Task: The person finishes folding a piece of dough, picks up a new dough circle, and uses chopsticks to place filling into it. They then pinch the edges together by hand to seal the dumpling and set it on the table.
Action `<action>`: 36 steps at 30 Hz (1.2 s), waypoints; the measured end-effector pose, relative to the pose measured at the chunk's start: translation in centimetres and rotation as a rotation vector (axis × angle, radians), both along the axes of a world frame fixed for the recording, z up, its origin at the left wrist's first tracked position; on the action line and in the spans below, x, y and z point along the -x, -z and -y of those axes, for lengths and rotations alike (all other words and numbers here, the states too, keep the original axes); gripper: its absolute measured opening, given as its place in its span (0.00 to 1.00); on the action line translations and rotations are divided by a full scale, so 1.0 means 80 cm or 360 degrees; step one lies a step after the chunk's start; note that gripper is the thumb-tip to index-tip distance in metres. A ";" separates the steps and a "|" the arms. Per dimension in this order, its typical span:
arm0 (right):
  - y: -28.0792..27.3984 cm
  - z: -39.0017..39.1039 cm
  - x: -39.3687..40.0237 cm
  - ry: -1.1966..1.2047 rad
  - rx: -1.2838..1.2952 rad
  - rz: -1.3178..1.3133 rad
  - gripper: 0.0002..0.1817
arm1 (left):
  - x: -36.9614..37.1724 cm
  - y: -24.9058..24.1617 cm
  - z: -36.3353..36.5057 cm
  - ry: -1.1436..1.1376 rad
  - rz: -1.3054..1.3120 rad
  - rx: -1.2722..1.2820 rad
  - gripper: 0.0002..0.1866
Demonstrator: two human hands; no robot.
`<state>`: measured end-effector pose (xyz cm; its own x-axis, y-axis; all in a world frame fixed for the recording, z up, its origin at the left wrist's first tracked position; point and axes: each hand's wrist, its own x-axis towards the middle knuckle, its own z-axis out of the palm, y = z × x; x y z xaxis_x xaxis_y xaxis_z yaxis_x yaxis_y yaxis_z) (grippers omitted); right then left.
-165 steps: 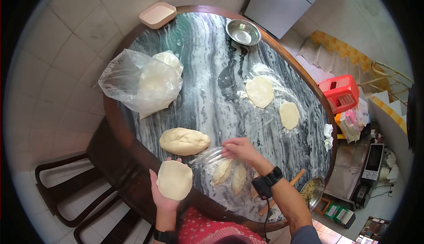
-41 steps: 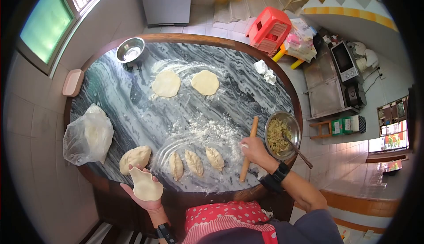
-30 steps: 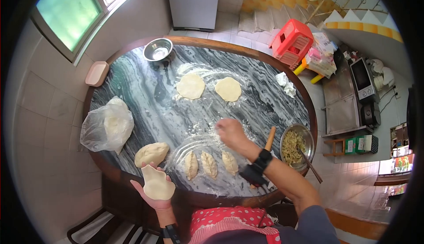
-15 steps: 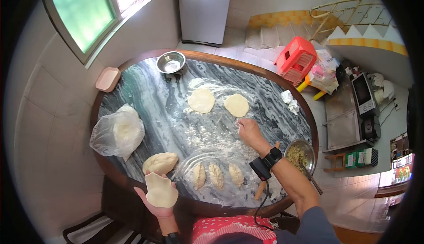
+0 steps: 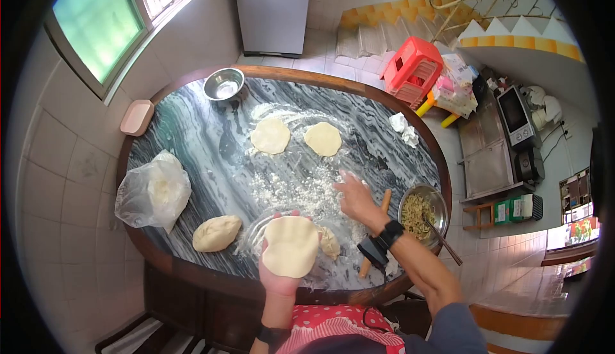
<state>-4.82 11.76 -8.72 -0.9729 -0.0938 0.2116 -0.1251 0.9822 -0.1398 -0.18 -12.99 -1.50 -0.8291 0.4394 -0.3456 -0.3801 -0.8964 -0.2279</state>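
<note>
A flat round dough wrapper (image 5: 290, 248) rests across the palm of my left hand (image 5: 280, 283), fingertips showing past its far edge. My right hand (image 5: 357, 201) is over the floured marble, fingers stretched out and nothing visible in them. One filled dumpling (image 5: 329, 244) shows beside the wrapper, which hides the others. Farther back lie two flat dough rounds, a left round (image 5: 270, 136) and a right round (image 5: 323, 139). Left of my left hand sits a larger dough lump (image 5: 216, 233). A rolling pin (image 5: 385, 201) lies partly under my right arm.
At the right stands a metal bowl of chopped filling (image 5: 416, 216) with a utensil in it. An empty metal bowl (image 5: 224, 86), a pink tray (image 5: 137, 117) and a plastic bag (image 5: 154, 190) are along the left. Crumpled paper (image 5: 403, 130) lies near the right edge.
My left hand has carried the dough wrapper to the right, over the dumplings. The fingers of my right hand have gone from closed to stretched out. The view has shifted slightly.
</note>
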 end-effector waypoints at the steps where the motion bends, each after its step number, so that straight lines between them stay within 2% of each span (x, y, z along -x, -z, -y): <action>1: -0.011 0.003 -0.003 0.0027 0.0294 -0.0166 0.07 | 0.001 0.000 -0.006 0.0031 -0.0003 -0.0143 0.25; 2: -0.029 0.010 -0.012 0.0065 0.0594 -0.0321 0.07 | -0.002 0.000 -0.011 0.0069 0.0002 -0.0279 0.25; 3: -0.048 0.014 -0.022 0.0074 0.0601 -0.0311 0.07 | -0.003 0.000 -0.016 0.0082 0.0020 -0.0332 0.26; 5: -0.097 0.015 -0.034 0.0600 0.1246 0.0375 0.08 | -0.005 0.006 -0.029 0.0108 0.0092 -0.0390 0.27; 6: -0.123 0.016 -0.039 0.0613 0.1239 0.0370 0.08 | -0.007 0.009 -0.036 0.0119 0.0167 -0.0455 0.27; 7: -0.146 0.020 -0.042 0.0800 0.1277 0.0530 0.09 | -0.008 0.006 -0.042 0.0127 0.0173 -0.0465 0.27; 8: -0.157 0.020 -0.046 0.0989 0.1314 0.0691 0.11 | -0.008 0.000 -0.045 0.0180 0.0029 -0.0267 0.29; 9: -0.138 0.013 -0.054 0.1000 0.1312 0.0694 0.11 | -0.009 -0.003 -0.048 0.0231 -0.0115 -0.0064 0.30; 11: -0.066 -0.002 -0.075 0.0128 0.0284 -0.0088 0.15 | -0.013 0.008 -0.059 0.0251 -0.0098 -0.0057 0.31; 12: -0.044 -0.003 -0.085 0.0137 0.0286 -0.0101 0.15 | -0.013 0.012 -0.063 0.0272 -0.0097 -0.0053 0.33; 13: -0.024 -0.005 -0.092 0.0258 0.0615 0.0008 0.16 | -0.011 0.012 -0.068 0.0275 -0.0116 -0.0058 0.33; 15: -0.031 -0.008 -0.097 0.0417 0.1294 0.0286 0.18 | -0.023 0.016 -0.070 0.0291 -0.0141 0.0182 0.35; 16: -0.034 -0.007 -0.106 0.0417 0.1311 0.0297 0.18 | -0.029 0.020 -0.068 0.0291 -0.0131 0.0199 0.35; 18: -0.072 0.002 -0.112 0.0868 0.2708 0.1115 0.21 | -0.032 0.024 -0.074 0.0218 -0.0218 0.0200 0.38; 19: -0.081 0.012 -0.119 0.0773 0.2827 0.1150 0.20 | -0.034 0.021 -0.078 0.0209 -0.0231 0.0202 0.38; 21: -0.088 0.021 -0.126 0.0672 0.2748 0.1180 0.20 | -0.044 0.013 -0.085 0.0202 -0.0399 0.0290 0.42; 22: -0.092 0.025 -0.128 0.0585 0.2670 0.1206 0.21 | -0.048 0.007 -0.089 0.0179 -0.0413 0.0302 0.42; 24: -0.113 0.025 -0.132 0.0478 0.2770 0.1097 0.20 | -0.059 -0.007 -0.095 0.0071 -0.0355 0.0401 0.44; 26: -0.128 0.015 -0.136 0.0528 0.2623 0.1064 0.16 | -0.069 -0.025 -0.102 -0.0027 -0.0361 0.0500 0.44; 28: -0.134 0.005 -0.143 0.0395 0.2618 0.1017 0.15 | -0.082 -0.038 -0.107 -0.0127 -0.0357 0.0589 0.44; 31: -0.162 0.000 -0.159 0.0222 0.2608 0.0979 0.14 | -0.109 -0.061 -0.110 -0.0248 -0.0425 0.0467 0.43; 33: -0.185 -0.004 -0.176 0.0162 0.2606 0.0975 0.13 | -0.130 -0.088 -0.113 -0.0345 -0.0320 0.0246 0.41; 34: -0.192 -0.006 -0.185 0.0147 0.2667 0.0994 0.12 | -0.145 -0.062 -0.115 -0.0381 -0.0328 0.0252 0.41; 36: -0.186 -0.007 -0.197 0.0059 0.2722 0.1075 0.11 | -0.180 0.011 -0.112 -0.0416 -0.0191 -0.0187 0.37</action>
